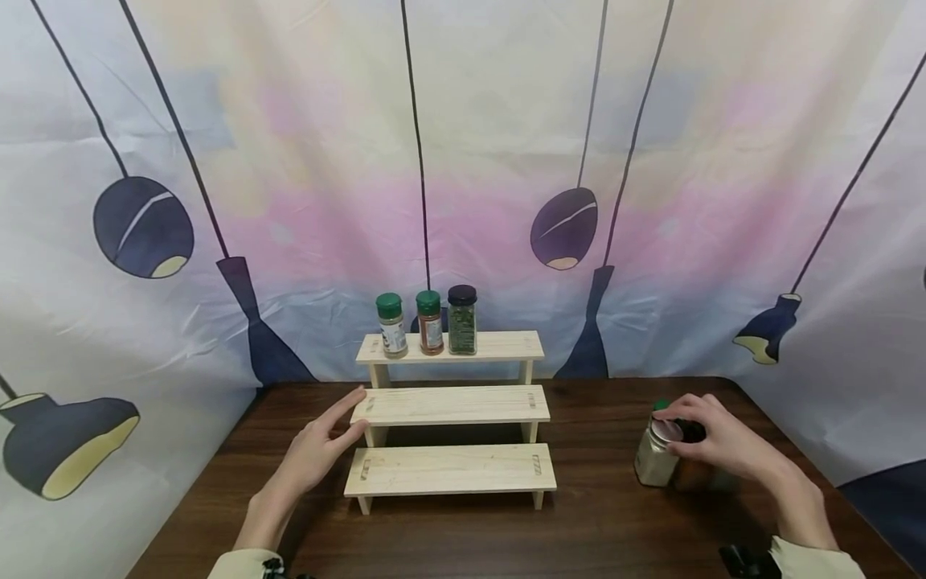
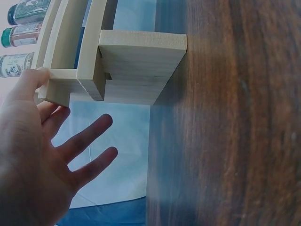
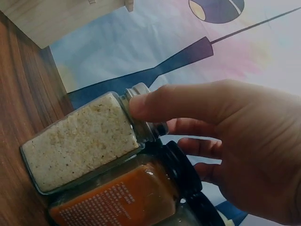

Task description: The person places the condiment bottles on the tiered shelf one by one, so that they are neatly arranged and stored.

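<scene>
A three-tier wooden rack [image 1: 448, 470] stands on the brown table. My left hand [image 1: 318, 446] is at the left end of its middle tier, thumb and index finger holding that end from either side. The other fingers of the left hand [image 2: 42, 146] spread loosely in the air. To the right, my right hand [image 1: 723, 438] pinches the silver lid of a square glass spice jar [image 3: 80, 141] filled with pale, speckled seasoning. This jar stands beside a black-lidded jar [image 3: 117, 197] with orange contents. My right hand [image 3: 249, 141] partly hides these jars in the head view.
On the top tier stand two green-capped spice jars [image 1: 391, 334] and a black-capped jar [image 1: 462, 326] of green herbs. A green cap [image 1: 660, 406] shows behind the silver-lidded jar. Another black lid [image 3: 204, 209] is beside the orange jar. A lamp-patterned cloth [image 1: 477, 145] hangs behind the table.
</scene>
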Tool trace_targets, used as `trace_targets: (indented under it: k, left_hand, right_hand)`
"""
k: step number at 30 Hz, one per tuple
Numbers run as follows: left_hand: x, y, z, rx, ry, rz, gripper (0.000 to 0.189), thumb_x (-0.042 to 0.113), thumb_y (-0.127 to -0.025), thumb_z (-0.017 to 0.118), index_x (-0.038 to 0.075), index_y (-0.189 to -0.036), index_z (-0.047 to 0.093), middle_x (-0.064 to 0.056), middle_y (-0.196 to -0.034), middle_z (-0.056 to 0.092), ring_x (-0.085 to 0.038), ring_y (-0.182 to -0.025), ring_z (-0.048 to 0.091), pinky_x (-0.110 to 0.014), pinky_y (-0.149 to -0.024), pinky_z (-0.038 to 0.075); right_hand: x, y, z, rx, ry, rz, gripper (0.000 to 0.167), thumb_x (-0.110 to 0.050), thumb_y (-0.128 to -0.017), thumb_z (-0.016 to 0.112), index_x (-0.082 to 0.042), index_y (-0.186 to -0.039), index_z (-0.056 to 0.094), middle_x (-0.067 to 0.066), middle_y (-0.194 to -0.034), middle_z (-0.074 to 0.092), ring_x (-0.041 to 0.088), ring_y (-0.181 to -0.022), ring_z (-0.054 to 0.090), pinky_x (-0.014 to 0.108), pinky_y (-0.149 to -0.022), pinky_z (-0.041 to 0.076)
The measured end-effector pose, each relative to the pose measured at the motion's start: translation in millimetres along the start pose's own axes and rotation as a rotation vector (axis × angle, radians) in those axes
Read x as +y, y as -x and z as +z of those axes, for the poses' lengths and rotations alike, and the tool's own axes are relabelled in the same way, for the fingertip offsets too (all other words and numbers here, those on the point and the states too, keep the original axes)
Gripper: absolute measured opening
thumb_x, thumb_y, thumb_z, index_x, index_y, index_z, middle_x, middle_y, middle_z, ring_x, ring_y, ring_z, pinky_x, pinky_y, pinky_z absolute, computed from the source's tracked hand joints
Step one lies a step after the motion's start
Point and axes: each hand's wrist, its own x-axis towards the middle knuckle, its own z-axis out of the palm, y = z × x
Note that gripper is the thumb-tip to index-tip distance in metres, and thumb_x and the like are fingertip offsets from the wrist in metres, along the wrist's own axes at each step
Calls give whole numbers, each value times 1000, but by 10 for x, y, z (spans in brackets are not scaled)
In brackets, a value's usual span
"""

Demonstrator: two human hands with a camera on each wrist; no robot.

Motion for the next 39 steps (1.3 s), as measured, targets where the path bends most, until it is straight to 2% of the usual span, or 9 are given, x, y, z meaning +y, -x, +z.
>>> trace_targets:
  k: [8, 13, 18, 26, 32, 39]
  left_hand:
    - [-16, -21, 10, 2, -7, -6, 57, 50, -100, 54, 33, -152, 42, -3, -157, 42, -33, -122, 61, -53, -94, 51]
    - [-15, -9, 5, 6, -1, 0, 57, 51, -99, 54, 31, -152, 42, -3, -157, 42, -35, -124, 60, -55, -95, 50]
    - [-22, -10, -3, 6, 8, 11, 58, 50, -99, 55, 27, -152, 43, -3, -158, 41, -36, -128, 57, -55, -94, 50]
    - [-45, -10, 36, -5, 25, 20, 56, 49, -100, 55, 35, -152, 41, -1, -158, 40, -35, -128, 57, -54, -94, 51]
    - [-36, 3, 35, 4, 33, 11, 56, 49, -99, 56, 34, -151, 42, 0, -158, 41, -33, -125, 59, -53, -94, 51]
    - [-14, 6, 22, 2, 34, -2, 57, 51, -99, 56, 35, -151, 42, 1, -158, 41, -34, -126, 58, -53, -94, 51]
  right_hand:
    - [11, -1, 9, 3, -54, 74, 32, -27, -89, 75, -20, -120, 71, -3, -116, 61, 12, -99, 43, 29, -71, 41]
    - [-29, 3, -20, 72, -98, 80, 31, -30, -89, 75, -24, -119, 70, -3, -116, 60, 10, -100, 51, 29, -72, 46]
    - [-79, 3, -41, 137, -163, 64, 32, -31, -90, 75, -26, -121, 68, -2, -116, 60, 3, -90, 56, 24, -69, 48]
    - [-190, -32, -30, 211, -112, 76, 33, -29, -89, 77, -22, -121, 70, -5, -114, 60, 2, -88, 52, 26, -71, 48]
    - [-352, -182, -22, 224, -127, 30, 33, -26, -90, 76, -21, -122, 71, -3, -117, 60, 1, -92, 54, 28, -75, 51]
    - [-529, -442, -61, 190, -132, -30, 35, -27, -89, 76, -19, -123, 71, -5, -116, 59, 4, -95, 53, 28, -78, 50]
